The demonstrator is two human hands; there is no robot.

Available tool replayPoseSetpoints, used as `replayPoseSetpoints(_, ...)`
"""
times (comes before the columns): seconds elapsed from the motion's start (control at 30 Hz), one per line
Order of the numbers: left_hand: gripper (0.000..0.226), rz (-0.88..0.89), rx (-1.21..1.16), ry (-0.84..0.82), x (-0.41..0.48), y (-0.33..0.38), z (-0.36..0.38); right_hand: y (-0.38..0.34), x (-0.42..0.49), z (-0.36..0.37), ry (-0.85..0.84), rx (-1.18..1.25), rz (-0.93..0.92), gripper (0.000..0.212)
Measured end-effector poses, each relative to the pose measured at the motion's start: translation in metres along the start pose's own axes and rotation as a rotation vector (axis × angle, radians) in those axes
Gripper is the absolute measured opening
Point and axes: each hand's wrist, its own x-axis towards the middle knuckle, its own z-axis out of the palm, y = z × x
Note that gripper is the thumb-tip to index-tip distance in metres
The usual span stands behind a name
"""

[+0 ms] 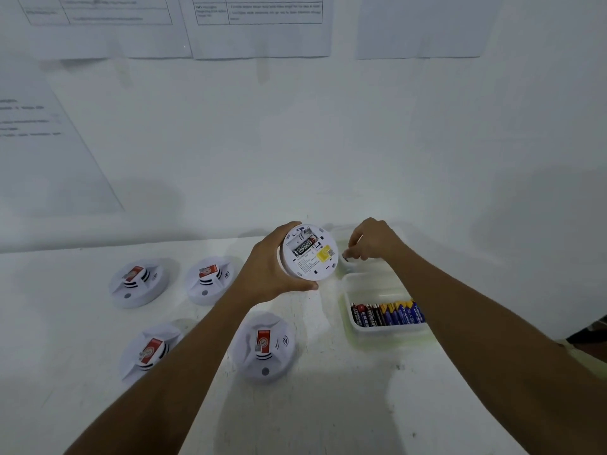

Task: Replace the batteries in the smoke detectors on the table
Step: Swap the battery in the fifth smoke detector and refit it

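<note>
Battery swap in progress on the lifted smoke detector (308, 254).
Left hand (266, 270) grasps it over the table (328, 405), one battery (303, 247) seated. Right hand (371, 241) curls into the far tray (361, 269); I cannot tell whether it holds anything. Next likely needs a fresh cell (387, 313) from the near tray (387, 330), which sits close at the right edge.

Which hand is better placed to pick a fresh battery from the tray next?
Right hand: it is nearest the clear plastic tray of batteries, while the left hand grips the round white smoke detector.
</note>
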Motion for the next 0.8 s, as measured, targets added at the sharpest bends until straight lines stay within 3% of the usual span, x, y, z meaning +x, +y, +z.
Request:
replayPoseSetpoints(0.27, 0.101, -0.015, -0.013, 0.01, 0.002, -0.008, -0.002, 0.004, 0.012, 0.006, -0.032, 0.07, 0.019, 0.025)
replayPoseSetpoints(0.4, 0.1, -0.018, -0.01, 0.009, 0.004, -0.007, 0.001, 0.003, 0.011, 0.008, -0.033, 0.035, -0.031, 0.018)
replayPoseSetpoints(0.53, 0.1, -0.011, 0.001, 0.002, 0.003, -0.009, 0.001, -0.001, -0.003, -0.009, 0.01, 0.243, -0.074, 0.02)
replayPoseSetpoints(0.67, 0.1, -0.005, 0.002, -0.002, 0.0, -0.007, 0.004, -0.02, -0.044, -0.026, 0.165, 0.516, -0.291, 0.011)
replayPoseSetpoints(0.8, 0.095, -0.001, 0.02, -0.011, -0.004, -0.001, 0.01, -0.045, -0.079, -0.02, 0.167, 0.7, -0.424, 0.009)
